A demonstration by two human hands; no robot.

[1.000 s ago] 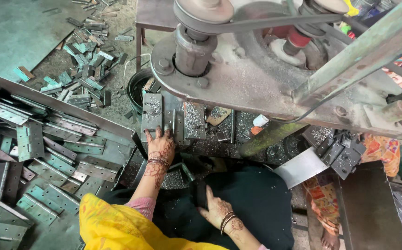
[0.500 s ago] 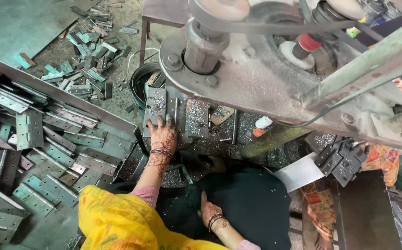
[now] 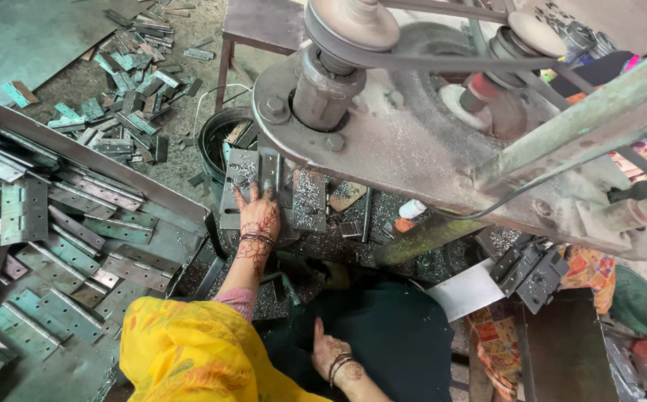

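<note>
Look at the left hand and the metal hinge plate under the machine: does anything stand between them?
Nothing visible does. The left hand already lies flat on the metal hinge plate, its fingers spread across it; the right hand rests apart on dark cloth.

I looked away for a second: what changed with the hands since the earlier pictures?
The left hand reached further forward, now flat on the metal plate under the machine. The right hand drew back toward the body, resting on the dark cloth. Neither grips anything. The hinge pile stayed put.

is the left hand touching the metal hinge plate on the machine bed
Touching. The head view shows the left hand lying flat, fingers spread, on the hinge plate, with no gap visible between them.
</note>
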